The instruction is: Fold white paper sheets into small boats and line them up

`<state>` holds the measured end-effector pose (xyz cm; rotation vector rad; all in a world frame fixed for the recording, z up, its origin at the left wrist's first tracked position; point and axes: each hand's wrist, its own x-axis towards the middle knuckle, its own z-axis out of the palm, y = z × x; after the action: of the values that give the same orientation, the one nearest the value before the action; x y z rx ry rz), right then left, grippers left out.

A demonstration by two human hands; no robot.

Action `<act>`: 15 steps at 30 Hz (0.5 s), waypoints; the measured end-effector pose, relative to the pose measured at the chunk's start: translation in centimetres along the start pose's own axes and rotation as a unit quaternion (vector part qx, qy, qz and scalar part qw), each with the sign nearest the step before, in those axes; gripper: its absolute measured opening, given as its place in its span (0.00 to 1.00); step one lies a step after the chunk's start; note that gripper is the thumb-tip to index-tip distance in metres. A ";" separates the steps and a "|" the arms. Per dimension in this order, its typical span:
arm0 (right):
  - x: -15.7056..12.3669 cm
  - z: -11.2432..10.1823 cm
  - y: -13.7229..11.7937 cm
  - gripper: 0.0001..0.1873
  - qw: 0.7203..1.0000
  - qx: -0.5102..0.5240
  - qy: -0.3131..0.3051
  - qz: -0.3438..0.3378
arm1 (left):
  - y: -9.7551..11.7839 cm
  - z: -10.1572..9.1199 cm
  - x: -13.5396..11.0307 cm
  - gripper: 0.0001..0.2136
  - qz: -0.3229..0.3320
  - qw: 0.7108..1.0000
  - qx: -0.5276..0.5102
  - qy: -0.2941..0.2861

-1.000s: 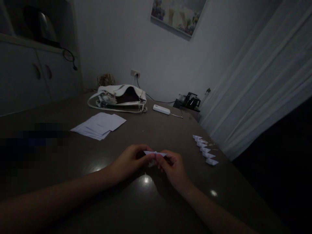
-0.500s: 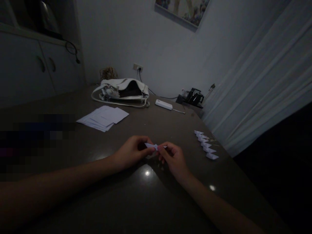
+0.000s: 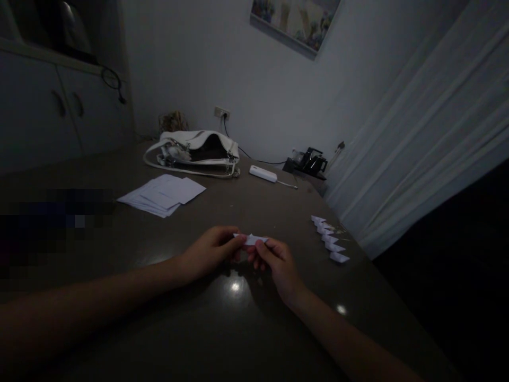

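Observation:
A small folded white paper piece (image 3: 252, 239) is pinched between both my hands just above the dark table (image 3: 222, 329). My left hand (image 3: 210, 252) grips its left end with closed fingers. My right hand (image 3: 276, 262) holds its right end, fingers curled. A row of several finished folded paper pieces (image 3: 329, 239) lies on the table to the right of my hands. A stack of flat white paper sheets (image 3: 163, 193) lies farther back on the left.
A white handbag (image 3: 196, 153) sits at the back of the table, with a white power bank (image 3: 263, 173) and cable beside it. A black device (image 3: 310, 161) stands at the far right corner. White curtains (image 3: 417, 138) hang along the right edge. Cabinets (image 3: 47, 116) stand at left.
My hands stay together on the paper piece, working it slightly; the piece looks shorter and more folded than a second ago. The view shifted a little.

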<state>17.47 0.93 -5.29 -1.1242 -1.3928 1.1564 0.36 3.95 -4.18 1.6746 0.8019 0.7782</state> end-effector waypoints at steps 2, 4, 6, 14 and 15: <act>-0.1 0.1 -0.1 0.19 1.000 0.005 -0.001 0.000 | 0.1 0.0 0.0 0.18 0.004 1.000 0.025 0.010; -0.1 0.2 -0.2 0.19 1.000 0.008 -0.002 -0.004 | 0.1 0.0 -0.1 0.18 0.008 0.999 0.042 0.022; -0.1 0.3 -0.3 0.18 1.000 0.008 -0.003 -0.009 | 0.2 0.0 -0.1 0.18 0.008 0.999 0.041 0.026; -0.4 0.3 -0.4 0.21 1.000 0.007 0.000 0.012 | 0.7 0.0 -0.4 0.18 -0.025 0.998 -0.020 -0.047; -0.4 0.3 -0.3 0.22 1.000 0.001 -0.011 0.014 | 0.7 0.0 -0.4 0.18 -0.027 0.997 -0.022 -0.065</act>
<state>17.16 0.47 -5.05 -1.1373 -1.3961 1.1930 0.21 3.47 -3.49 1.6400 0.7321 0.6373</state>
